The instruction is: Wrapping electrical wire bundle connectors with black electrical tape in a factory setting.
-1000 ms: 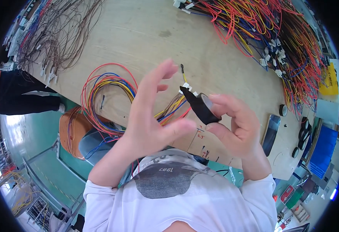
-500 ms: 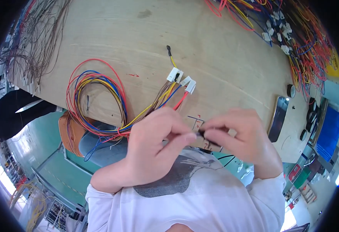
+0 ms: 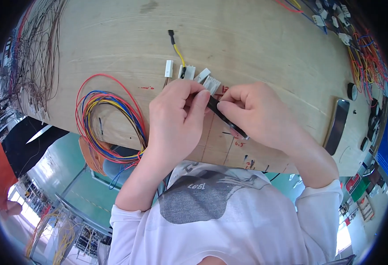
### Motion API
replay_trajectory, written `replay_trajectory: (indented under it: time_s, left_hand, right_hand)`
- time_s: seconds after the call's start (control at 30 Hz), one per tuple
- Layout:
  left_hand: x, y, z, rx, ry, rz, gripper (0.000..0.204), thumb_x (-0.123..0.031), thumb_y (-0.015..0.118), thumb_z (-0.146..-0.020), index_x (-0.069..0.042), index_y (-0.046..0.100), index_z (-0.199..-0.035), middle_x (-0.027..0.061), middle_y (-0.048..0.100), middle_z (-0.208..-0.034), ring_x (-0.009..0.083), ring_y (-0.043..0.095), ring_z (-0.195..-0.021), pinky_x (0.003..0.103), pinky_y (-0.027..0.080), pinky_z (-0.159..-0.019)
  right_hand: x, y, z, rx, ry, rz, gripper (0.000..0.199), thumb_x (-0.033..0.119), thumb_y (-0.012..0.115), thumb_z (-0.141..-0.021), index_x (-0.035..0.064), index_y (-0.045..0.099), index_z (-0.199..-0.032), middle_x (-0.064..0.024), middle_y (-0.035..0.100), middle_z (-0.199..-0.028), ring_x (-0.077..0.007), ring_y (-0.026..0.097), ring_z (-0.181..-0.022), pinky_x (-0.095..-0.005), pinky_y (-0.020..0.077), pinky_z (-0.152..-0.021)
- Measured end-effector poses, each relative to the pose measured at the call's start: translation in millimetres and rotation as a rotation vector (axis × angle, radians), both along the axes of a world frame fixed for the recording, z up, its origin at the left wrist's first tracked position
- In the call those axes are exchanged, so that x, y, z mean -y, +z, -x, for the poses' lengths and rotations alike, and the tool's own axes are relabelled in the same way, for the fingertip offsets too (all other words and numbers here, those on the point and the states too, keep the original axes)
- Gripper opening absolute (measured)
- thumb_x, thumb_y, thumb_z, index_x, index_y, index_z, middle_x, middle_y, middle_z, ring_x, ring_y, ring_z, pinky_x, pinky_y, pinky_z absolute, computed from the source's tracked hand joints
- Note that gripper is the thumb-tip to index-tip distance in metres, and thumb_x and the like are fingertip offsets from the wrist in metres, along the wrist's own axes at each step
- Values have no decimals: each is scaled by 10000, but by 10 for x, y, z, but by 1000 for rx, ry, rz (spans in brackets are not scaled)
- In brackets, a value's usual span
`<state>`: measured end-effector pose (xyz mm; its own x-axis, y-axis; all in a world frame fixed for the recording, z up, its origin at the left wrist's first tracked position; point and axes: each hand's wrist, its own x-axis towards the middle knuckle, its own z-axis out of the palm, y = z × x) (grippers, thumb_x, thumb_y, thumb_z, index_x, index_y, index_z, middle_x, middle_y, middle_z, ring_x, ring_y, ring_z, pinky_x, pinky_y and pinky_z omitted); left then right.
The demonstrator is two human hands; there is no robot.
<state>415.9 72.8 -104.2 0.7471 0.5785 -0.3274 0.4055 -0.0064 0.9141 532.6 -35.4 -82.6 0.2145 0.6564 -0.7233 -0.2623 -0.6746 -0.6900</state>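
Observation:
My left hand (image 3: 178,117) is closed in a pinch just below the white connectors (image 3: 211,85), at the upper end of a strip of black tape (image 3: 226,118). My right hand (image 3: 258,112) pinches the same tape between thumb and fingers, and its lower end slants down past the palm. Beneath my left hand passes a wire harness, whose coil (image 3: 85,112) of red, blue, yellow and brown wires lies to the left. A short yellow lead (image 3: 179,55) with a black tip points away from the connectors. My left fingers hide the wires where they meet the tape.
Loose brown wires (image 3: 39,57) hang over the table's left side. Wires with white connectors (image 3: 335,20) pile up at the far right. A phone (image 3: 337,127) and black rolls (image 3: 351,91) lie on the right. Red marks (image 3: 239,144) are drawn near the table edge.
Both hands have moved farther over the table, up to the connectors. More of the black tape now shows between them. A separate white connector has come into sight left of the others.

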Motion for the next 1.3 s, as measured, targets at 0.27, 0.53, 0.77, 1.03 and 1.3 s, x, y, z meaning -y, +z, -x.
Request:
replay_trajectory:
  time_s: [0.27,0.53,0.77,1.03,1.3]
  left_hand:
    - [-80,-29,29,21,-162,-501,58,-2,581,-717,-6,527,-738,114,495,-661,258,505,-543,331,400,-477]
    - [-107,-51,34,73,-181,-471,51,6,577,-724,-6,538,-754,113,507,-676,250,510,-562,317,402,-487]
    - [-47,-27,39,162,-77,-312,59,29,611,-704,3,589,-753,84,521,-735,166,510,-563,245,394,-485]
    - [-31,-98,58,141,-75,-543,106,40,626,-683,8,601,-781,92,504,-777,167,512,-582,247,405,-496]
    - [-70,-119,61,256,-169,-704,175,48,637,-652,1,607,-818,93,512,-793,182,537,-620,252,432,-513]
  right_hand:
    - [-193,-3,-79,263,284,22,235,127,453,-745,-64,548,-647,-159,512,-482,-264,537,-461,-380,424,-504]
    - [-188,-87,-96,227,227,-4,224,143,466,-709,-57,540,-643,-202,520,-558,-316,521,-532,-399,411,-539]
    - [-200,-101,-156,265,316,-4,221,152,465,-713,-39,563,-657,-186,535,-565,-293,523,-531,-387,406,-531]
    - [-206,-129,-159,252,305,-21,219,149,471,-721,-36,573,-666,-168,539,-546,-263,523,-512,-378,402,-520]
    - [-242,-138,-163,241,314,-1,219,142,470,-721,-39,573,-653,-167,529,-525,-255,531,-501,-370,403,-501]
